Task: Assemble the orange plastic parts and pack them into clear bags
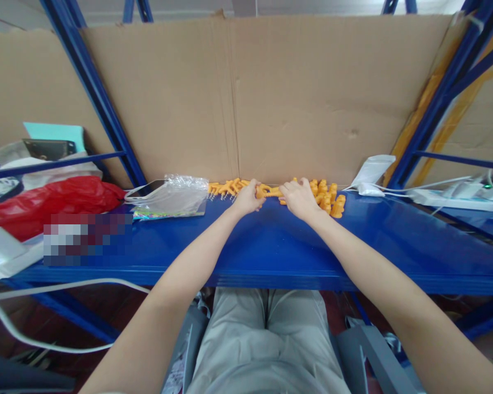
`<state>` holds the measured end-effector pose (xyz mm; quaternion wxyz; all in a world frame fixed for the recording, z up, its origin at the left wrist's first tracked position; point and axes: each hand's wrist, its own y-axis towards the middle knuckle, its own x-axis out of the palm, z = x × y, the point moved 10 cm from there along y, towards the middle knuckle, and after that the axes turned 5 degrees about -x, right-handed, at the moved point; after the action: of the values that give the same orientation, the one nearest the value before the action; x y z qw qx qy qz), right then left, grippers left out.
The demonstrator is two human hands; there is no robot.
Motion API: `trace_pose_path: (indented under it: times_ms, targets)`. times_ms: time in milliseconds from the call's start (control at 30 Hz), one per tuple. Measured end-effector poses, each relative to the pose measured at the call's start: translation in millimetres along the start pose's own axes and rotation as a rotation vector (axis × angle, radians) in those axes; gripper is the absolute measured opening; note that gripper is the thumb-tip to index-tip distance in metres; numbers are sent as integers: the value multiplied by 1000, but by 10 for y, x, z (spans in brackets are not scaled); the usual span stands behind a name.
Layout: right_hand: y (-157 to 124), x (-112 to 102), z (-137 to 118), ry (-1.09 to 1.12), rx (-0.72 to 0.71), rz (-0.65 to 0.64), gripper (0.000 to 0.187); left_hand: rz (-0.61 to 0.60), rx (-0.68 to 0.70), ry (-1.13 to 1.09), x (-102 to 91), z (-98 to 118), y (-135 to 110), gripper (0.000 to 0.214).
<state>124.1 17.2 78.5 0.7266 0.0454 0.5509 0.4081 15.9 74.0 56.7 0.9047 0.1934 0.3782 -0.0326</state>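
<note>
My left hand is closed, its fingertips pinching a small orange plastic figure. An orange strip runs from there toward my right hand, whose fingers are bent down over orange pieces; which one they grip is partly hidden. Left of my hands lies a row of orange figures with small metal chains, apparently keychains. Just right of my right hand, several more orange figures stand upright in a cluster. All of this rests at the back of the blue shelf.
Cardboard walls off the back. A clear plastic bag lies left of the figures, beyond it a red plastic bag. To the right are a white pouch and a power strip with cables. Blue posts flank the shelf.
</note>
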Motion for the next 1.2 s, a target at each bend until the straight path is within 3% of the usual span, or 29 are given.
trace_pose_path:
  times_ms: [400, 1200]
  targets:
    - [10, 72, -39, 16, -37, -47, 24, -204, -249, -314, 163, -154, -74, 48]
    - [8, 49, -143, -7, -51, -53, 32, -288, -373, -451, 146, -256, -131, 54]
